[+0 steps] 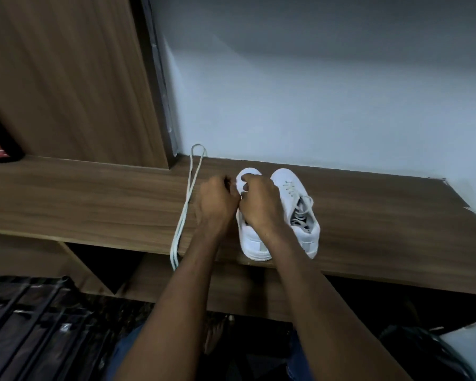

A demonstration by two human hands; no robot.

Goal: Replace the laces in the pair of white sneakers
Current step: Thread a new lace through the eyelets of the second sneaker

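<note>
Your two white sneakers sit side by side on the wooden bench [368, 215] at frame centre. Your left hand [217, 204] and right hand [260, 204] curl over the left sneaker [252, 240]; what they pinch is hidden. The right sneaker [294, 193] stays laced, and a loose lace [188, 196] lies left of your hands
</note>
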